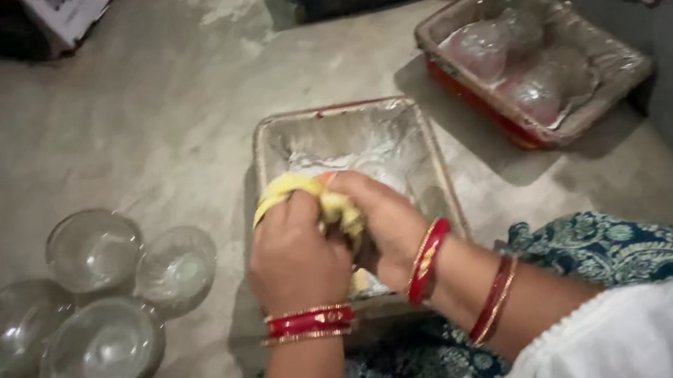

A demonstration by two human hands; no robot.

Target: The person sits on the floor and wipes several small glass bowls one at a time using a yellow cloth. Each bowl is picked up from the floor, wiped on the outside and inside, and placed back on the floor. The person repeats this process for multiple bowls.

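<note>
Yellow cloth point(330, 202) sat squeezed between both hands at mid-frame, left hand point(298, 257) and right hand point(387, 221) closed tight around it, above the powdery tray point(435, 161).

soft yellow cloth point(330, 202), glossy glass bowls point(94, 250), matt floor point(158, 108)

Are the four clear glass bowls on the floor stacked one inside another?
No, the four clear glass bowls stand side by side on the grey concrete floor, each resting separately.
</note>
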